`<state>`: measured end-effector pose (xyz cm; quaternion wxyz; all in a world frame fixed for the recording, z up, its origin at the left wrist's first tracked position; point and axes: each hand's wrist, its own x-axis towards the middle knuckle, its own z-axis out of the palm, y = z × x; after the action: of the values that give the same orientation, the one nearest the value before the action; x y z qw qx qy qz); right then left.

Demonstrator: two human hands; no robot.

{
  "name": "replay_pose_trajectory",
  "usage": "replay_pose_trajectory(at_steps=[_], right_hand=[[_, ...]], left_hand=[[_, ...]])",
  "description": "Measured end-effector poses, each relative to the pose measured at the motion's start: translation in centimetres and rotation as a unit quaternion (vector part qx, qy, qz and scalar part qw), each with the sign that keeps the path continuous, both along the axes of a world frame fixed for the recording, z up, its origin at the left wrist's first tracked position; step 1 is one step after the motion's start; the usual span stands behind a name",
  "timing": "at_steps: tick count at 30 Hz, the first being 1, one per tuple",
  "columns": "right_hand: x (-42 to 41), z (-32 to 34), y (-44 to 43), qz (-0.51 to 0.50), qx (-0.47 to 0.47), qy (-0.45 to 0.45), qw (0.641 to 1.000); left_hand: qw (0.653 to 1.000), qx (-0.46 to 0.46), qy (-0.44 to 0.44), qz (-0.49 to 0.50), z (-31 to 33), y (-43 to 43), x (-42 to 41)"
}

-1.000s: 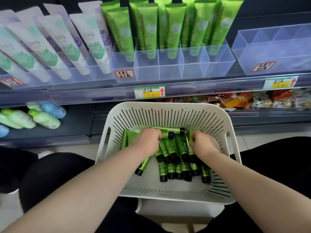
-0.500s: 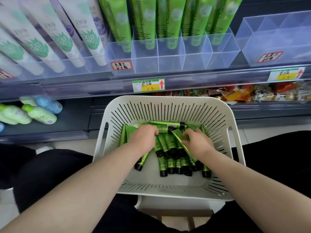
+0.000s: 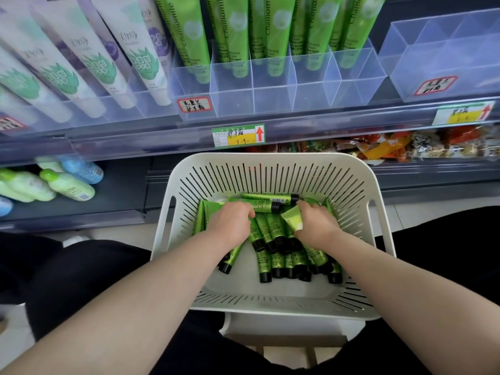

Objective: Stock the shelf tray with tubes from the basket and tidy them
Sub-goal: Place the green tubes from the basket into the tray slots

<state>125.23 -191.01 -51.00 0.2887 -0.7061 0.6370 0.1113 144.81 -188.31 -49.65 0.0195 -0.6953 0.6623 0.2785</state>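
Both our hands are down in the basket point(image 3: 270, 158) w/ the tubes point(image 3: 272, 235). Left hand point(image 3: 230, 223) is curled round a few, right hand point(image 3: 317, 226) pinches 1 near its flat crimped end. They look light, soft-bodied & a bit slick, so we'd grip mid-body, not the crimp, before lifting to the shelf tray point(image 3: 273, 89) above.

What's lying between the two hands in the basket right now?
Head view: a cluster of green tubes fills the gap between the left hand and right hand, black caps pointing toward the person.
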Motion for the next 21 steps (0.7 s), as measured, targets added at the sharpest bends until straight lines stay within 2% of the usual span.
replay_pose_trajectory(at_steps=[10, 14, 17, 21], right_hand=[[-0.7, 2.8, -0.6, -0.034, -0.101, -0.102, 0.989], [-1.0, 4.0, -0.5, -0.065, -0.154, -0.192, 0.967], [-1.0, 4.1, -0.7, -0.071, -0.166, -0.226, 0.957], [-1.1, 4.1, -0.9, -0.083, -0.159, -0.233, 0.956]], left_hand=[[0.999, 0.016, -0.039, 0.016, -0.6, -0.9, -1.7], [0.996, 0.052, -0.051, 0.041, -1.0, -2.0, -1.6], [0.994, 0.09, -0.066, -0.005, -0.9, -2.1, -1.6], [0.992, 0.08, -0.088, -0.044, -1.5, -2.3, -1.6]])
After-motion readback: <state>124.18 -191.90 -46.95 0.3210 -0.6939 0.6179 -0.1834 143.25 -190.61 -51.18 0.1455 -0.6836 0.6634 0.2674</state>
